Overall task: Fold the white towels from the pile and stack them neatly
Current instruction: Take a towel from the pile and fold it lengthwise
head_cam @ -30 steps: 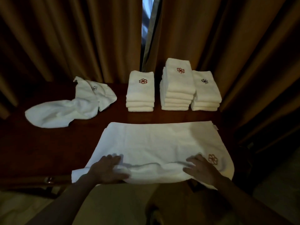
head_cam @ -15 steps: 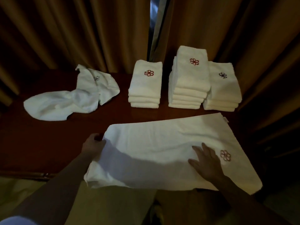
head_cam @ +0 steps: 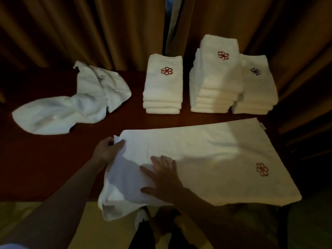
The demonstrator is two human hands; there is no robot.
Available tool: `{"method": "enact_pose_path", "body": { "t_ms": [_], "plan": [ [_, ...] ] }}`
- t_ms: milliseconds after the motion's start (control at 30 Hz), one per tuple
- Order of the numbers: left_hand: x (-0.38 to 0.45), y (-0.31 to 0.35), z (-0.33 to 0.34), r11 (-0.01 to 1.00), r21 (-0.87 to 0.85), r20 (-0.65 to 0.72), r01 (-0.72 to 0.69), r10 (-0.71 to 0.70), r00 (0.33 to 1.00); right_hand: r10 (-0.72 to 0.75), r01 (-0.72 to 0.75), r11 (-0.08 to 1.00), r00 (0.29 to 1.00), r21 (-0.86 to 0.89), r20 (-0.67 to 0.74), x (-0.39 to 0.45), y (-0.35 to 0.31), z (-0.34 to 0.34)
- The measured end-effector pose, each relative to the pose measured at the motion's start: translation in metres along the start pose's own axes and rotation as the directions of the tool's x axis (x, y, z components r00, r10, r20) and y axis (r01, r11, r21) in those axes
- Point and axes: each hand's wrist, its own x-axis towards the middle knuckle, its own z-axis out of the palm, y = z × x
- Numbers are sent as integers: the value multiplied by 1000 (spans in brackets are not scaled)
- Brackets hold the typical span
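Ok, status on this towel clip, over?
Left hand grips spread towel at its left edge. Right hand flat on it. Three stacks behind, nothing blocking.

Dim, warm light | daylight sliver at top centre | soft arm shadows lower left | wide-angle bending at edges
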Motion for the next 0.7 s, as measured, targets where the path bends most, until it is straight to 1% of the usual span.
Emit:
{"method": "enact_pose_path", "body": {
  "t_ms": [33,100,133,167,200,267,333,400,433,467,533,567,600,633,700],
  "plan": [
    [4,3,-8,998,-64,15,-17,18,1000,38,-37,999,999,-31,35,6,-3,-1],
    [14,11,-26,974,-224,10,-32,35,999,72,-72,995,997,-66,-7,18,1,0],
    [20,16,-36,963,-266,-18,-45,42,999,85,-85,993,996,-86,-1,24,6,1],
    [25,22,-46,963,-256,-65,-83,68,996,106,-103,991,994,-81,28,29,10,0],
    [31,28,-55,969,-201,-127,-144,120,985,125,-122,989,992,-88,33,34,15,-1],
    [39,38,-71,949,-27,-220,-313,300,928,156,-151,982,987,-112,38,47,21,-8],
    [46,43,-83,866,164,-212,-472,498,841,172,-162,979,982,-128,78,57,23,-18],
    [52,46,-89,784,256,-176,-566,614,770,182,-170,978,978,-120,99,65,20,-27],
    [53,48,-90,767,255,-166,-589,634,755,191,-181,977,978,-115,79,67,16,-30],
    [55,49,-90,764,239,-161,-599,640,751,185,-183,976,983,-117,8,67,10,-32],
    [55,49,-87,785,207,-159,-584,616,772,181,-204,974,963,-100,-201,63,1,-24],
    [55,47,-85,808,190,-164,-558,586,793,207,-232,970,943,-70,-261,58,-2,-17],
    [54,46,-84,833,164,-165,-529,552,817,231,-255,965,937,-59,-262,54,-6,-11],
    [51,46,-82,853,126,-163,-506,521,838,240,-262,962,944,-77,-225,51,-9,-4],
    [40,49,-78,872,24,-146,-488,486,861,245,-274,953,948,-132,-202,51,-11,4]
  ]
}}
